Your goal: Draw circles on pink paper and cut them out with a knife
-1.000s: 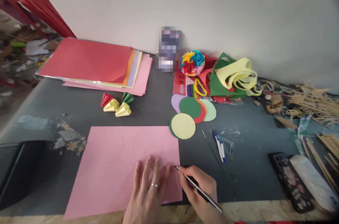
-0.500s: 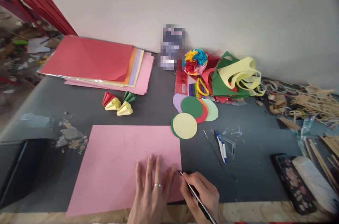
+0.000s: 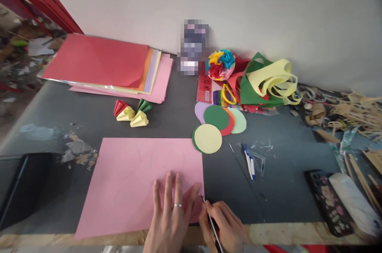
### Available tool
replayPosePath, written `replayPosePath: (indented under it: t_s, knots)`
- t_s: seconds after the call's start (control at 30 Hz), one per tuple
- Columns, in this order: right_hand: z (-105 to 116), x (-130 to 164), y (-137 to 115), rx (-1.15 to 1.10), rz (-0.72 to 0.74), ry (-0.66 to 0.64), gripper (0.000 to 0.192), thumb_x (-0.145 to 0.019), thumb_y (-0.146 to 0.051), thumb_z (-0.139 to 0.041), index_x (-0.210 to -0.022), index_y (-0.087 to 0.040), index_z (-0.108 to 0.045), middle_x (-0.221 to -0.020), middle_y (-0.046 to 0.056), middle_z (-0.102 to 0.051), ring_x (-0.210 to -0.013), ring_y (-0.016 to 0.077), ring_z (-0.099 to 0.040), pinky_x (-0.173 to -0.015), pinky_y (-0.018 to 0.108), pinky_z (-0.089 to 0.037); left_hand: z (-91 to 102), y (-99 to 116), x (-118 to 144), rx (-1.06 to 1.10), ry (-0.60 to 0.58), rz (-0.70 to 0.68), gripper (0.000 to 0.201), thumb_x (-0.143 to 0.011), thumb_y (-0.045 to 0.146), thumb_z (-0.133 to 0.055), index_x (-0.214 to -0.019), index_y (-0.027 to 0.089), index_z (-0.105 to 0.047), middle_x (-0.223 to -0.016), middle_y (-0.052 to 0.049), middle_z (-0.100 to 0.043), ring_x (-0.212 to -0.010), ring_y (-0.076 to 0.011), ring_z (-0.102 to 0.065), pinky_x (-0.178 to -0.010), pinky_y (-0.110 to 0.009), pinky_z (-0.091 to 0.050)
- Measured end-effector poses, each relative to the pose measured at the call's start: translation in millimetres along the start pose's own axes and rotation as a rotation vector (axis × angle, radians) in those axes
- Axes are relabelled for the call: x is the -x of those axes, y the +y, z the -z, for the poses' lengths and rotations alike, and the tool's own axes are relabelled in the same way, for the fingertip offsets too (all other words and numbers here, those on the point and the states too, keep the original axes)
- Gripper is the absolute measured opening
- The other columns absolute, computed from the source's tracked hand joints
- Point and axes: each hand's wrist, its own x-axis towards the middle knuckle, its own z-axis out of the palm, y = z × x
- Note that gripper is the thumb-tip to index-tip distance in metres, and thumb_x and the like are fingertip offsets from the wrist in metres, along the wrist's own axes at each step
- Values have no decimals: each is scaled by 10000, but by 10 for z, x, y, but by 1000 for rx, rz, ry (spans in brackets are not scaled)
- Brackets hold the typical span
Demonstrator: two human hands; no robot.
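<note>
Pink sheet (image 3: 140,181): lies flat on the dark mat (image 3: 283,189) at the near edge of the table, long axis running left to right, long edges square to the person.
Left hand (image 3: 171,215): spread flat, palm down, fingers fanned and pointing away toward the wall, pressing the sheet's near right corner; a ring shows on one finger.
Right hand (image 3: 225,225): closed round a thin dark pen (image 3: 211,223), just right of the left hand.
Pen: slants from the tip, up and left at the sheet's right edge, back toward the person; the tip sits beside the left hand's outermost finger, whether it touches paper I cannot tell.
Step in hand: looks like marking or tracing on the pinned corner.
Next move, as I judge it: a steady left hand so the sheet does not creep, and a light, even stroke.
Paper circles (image 3: 217,127): overlapping beyond the sheet's far right corner, well clear of both hands.
</note>
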Motion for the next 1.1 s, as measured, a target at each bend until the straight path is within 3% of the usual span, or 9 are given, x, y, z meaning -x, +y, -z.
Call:
replayPosePath:
  t_s: [0.13,0.3,0.4,0.5,0.6,0.67,0.73,0.87,1.1]
  knots:
    - [10,-16,-43,33,79,73,262,-865,-135,-672,-630,-230,-604,-505,-31,-528,-422,30,-548,-406,196,-414,13,10,-29,24,4,-9,653,-899,300,-639,-1521,195,-465,-1344,-234,-666,-1430,-499,-459,-922,-681,-634]
    - [-103,138,-161,112,-85,121,303,-896,-150,-619,-614,-234,-547,-493,-21,-502,-427,83,-506,-423,286,-397,-16,48,-9,17,22,29,658,-904,341,-625,-1522,191,-459,-1364,-236,-645,-1493,-496,-371,-928,-693,-626]
    - [-144,208,-176,56,-136,162,304,-903,-177,-607,-609,-247,-571,-467,-16,-495,-402,99,-490,-407,301,-387,-41,55,38,43,-1,42,618,-911,324,-590,-1511,226,-481,-1421,-198,-633,-1506,-457,-384,-1000,-693,-591]
    - [-102,243,-136,-48,-82,98,313,-882,-211,-640,-577,-268,-595,-430,-15,-481,-365,110,-498,-364,288,-399,-55,34,83,95,-16,70,613,-906,237,-545,-1511,168,-483,-1467,-176,-627,-1476,-401,-464,-1135,-656,-508]
    - [-11,235,-78,-116,-104,165,183,-854,-148,-674,-865,-311,-756,-487,-24,-591,-375,149,-555,-355,297,-468,-64,8,103,168,4,121,614,-930,259,-538,-1518,97,-461,-1485,-163,-624,-1450,-347,-511,-1267,-586,-369]
    - [46,189,-39,-143,-151,178,407,-888,-138,-652,-1222,-356,-732,-659,-6,-741,-481,191,-670,-435,318,-570,-74,1,106,204,24,146,626,-945,297,-563,-1535,125,-442,-1482,-126,-634,-1428,-314,-541,-1311,-546,-291]
    - [83,113,-9,-114,-157,71,492,-944,-193,-620,-1390,-401,-640,-895,19,-820,-702,234,-777,-588,347,-648,-88,2,103,228,46,172,645,-951,327,-588,-1553,167,-419,-1463,-87,-656,-1397,-291,-575,-1322,-517,-268]
    - [74,-33,10,14,-156,-96,420,-1015,-280,-542,-1411,-396,-627,-1130,28,-806,-1001,282,-781,-753,408,-679,-106,-6,73,243,71,224,643,-975,337,-562,-1579,220,-375,-1435,-61,-679,-1341,-268,-625,-1295,-492,-315]
    - [124,-89,91,58,-4,-49,499,-919,-212,-694,-1399,-336,-642,-1163,60,-799,-928,261,-790,-694,341,-698,-50,-157,-8,296,137,235,589,-982,300,-563,-1553,287,-420,-1353,-15,-735,-1227,-209,-696,-1080,-404,-490]
